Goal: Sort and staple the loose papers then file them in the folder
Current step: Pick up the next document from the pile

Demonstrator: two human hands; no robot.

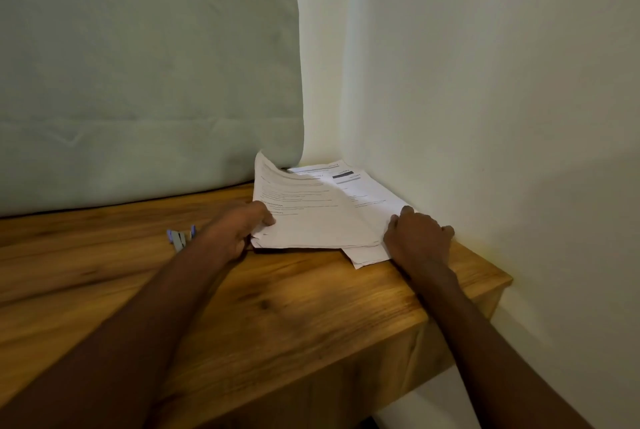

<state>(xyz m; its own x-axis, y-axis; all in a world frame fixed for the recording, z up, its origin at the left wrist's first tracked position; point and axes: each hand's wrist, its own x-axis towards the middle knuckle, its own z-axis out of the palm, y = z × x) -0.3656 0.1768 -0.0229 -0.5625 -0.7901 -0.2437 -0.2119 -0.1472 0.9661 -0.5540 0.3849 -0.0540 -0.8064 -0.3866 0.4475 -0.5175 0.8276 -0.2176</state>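
Observation:
A loose pile of printed white papers lies on the wooden table in the far right corner by the wall. My left hand grips the pile's left edge, thumb on top and fingers underneath, and the top sheets curl upward at their far end. My right hand rests on the pile's right edge with its fingers curled down against the sheets. A small grey and blue stapler lies on the table just left of my left wrist. No folder is in view.
A pale grey-green cushion or mattress stands against the back of the table. A cream wall closes off the right side. The table's right edge drops away just beyond my right hand.

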